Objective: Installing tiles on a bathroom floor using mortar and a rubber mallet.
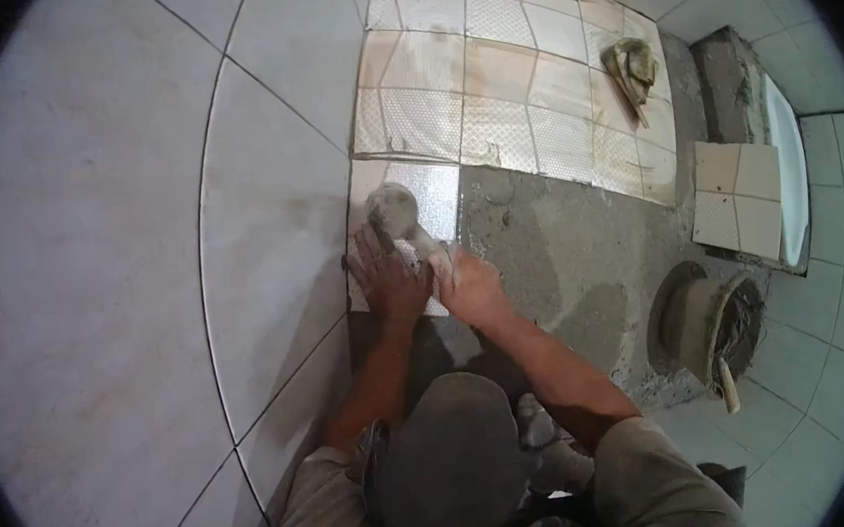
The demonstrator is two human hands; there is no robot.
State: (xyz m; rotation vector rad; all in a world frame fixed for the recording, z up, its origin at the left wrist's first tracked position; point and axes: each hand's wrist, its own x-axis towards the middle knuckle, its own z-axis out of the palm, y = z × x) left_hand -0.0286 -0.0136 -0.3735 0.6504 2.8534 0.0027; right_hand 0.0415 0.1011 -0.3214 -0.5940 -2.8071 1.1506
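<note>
My right hand [469, 284] grips the pale handle of a dust-covered mallet [392, 209], whose rounded head is over a patterned, shiny tile [431, 192] along the left wall. My left hand [388, 281] lies on that tile with fingers spread, just beside the mallet head. The tile borders rows of laid tiles [497, 86] above it and bare grey mortar [542, 253] to its right.
A crumpled cloth [638, 69] lies on the laid tiles. At the right are a white fixture [790, 191] with loose tiles [736, 198] against it and a mortar bucket [708, 324] with a tool handle. The left wall [119, 240] is close beside my arms.
</note>
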